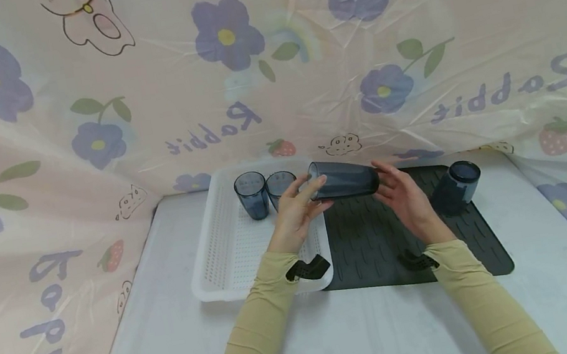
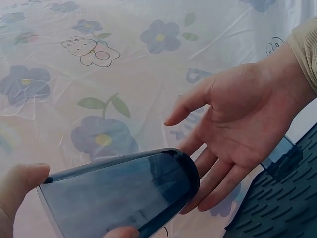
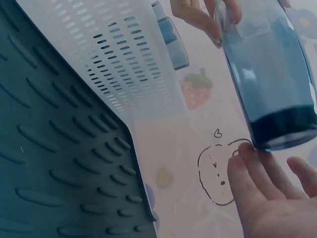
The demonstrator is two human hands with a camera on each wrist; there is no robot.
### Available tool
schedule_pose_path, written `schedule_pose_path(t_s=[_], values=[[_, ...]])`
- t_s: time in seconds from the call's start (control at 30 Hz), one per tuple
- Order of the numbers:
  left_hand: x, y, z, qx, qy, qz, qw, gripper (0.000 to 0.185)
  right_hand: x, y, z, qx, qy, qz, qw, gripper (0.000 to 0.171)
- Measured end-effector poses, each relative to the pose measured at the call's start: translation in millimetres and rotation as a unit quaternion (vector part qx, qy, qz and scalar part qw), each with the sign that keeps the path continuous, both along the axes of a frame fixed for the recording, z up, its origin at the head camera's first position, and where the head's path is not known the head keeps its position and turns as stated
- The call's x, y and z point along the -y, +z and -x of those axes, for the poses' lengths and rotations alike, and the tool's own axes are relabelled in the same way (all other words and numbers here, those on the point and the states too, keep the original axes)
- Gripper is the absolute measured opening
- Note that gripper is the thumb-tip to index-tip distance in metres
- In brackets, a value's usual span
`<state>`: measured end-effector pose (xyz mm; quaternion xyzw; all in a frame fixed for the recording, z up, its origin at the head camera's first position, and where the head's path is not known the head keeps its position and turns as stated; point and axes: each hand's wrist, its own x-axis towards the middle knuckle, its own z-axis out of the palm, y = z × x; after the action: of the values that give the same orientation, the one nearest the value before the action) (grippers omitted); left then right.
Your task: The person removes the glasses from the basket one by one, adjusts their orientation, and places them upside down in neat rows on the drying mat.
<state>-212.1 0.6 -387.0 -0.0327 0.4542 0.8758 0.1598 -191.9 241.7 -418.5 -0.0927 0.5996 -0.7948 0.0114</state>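
Observation:
A dark blue see-through tumbler [image 1: 344, 185] [image 2: 124, 198] [image 3: 270, 74] is held on its side in the air above the seam between the white tray and the dark mat. My left hand [image 1: 300, 205] [image 2: 20, 191] grips it at the rim end, thumb and fingers curled round it. My right hand [image 1: 403, 197] [image 2: 242, 124] [image 3: 267, 198] is spread at the base end, palm facing the glass. Its straight fingertips just touch the base edge.
Two more blue tumblers [image 1: 251, 195] [image 1: 279, 185] stand upright at the back of the perforated white tray [image 1: 219, 264] [image 3: 124, 64]. Another tumbler [image 1: 456, 187] sits on the ribbed dark mat [image 1: 457, 260] [image 3: 49, 163] at right. Flowered plastic sheeting walls in the grey table.

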Motion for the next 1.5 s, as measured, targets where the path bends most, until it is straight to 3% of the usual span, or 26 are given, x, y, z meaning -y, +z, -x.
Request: schedule_pose_path(t_s=[0.37,0.7,0.97,1.13,1.5], values=[[-4.9,0.1,-1.4,0.01,0.008,-0.002,0.9999,0.067,7.0,0.9,0.1,0.009,0.027,0.021,0.999,0.045],[-2.3,-1.0,-3.4,0.006,-0.001,0.002,1.0,0.071,8.8,-1.7,3.4,0.047,0.001,-0.035,0.998,0.051],[1.8,0.9,-3.2,0.003,-0.028,0.026,0.9993,0.072,8.4,-3.7,2.9,0.025,-0.014,-0.049,0.998,0.054],[5.5,2.1,-2.3,0.005,-0.051,0.052,0.9973,0.073,8.4,-4.0,1.1,0.01,-0.016,-0.034,0.999,0.051],[9.4,5.8,-0.9,-0.02,-0.092,0.049,0.9944,0.067,3.7,4.1,-1.0,0.003,-0.019,0.009,1.0,0.051]])
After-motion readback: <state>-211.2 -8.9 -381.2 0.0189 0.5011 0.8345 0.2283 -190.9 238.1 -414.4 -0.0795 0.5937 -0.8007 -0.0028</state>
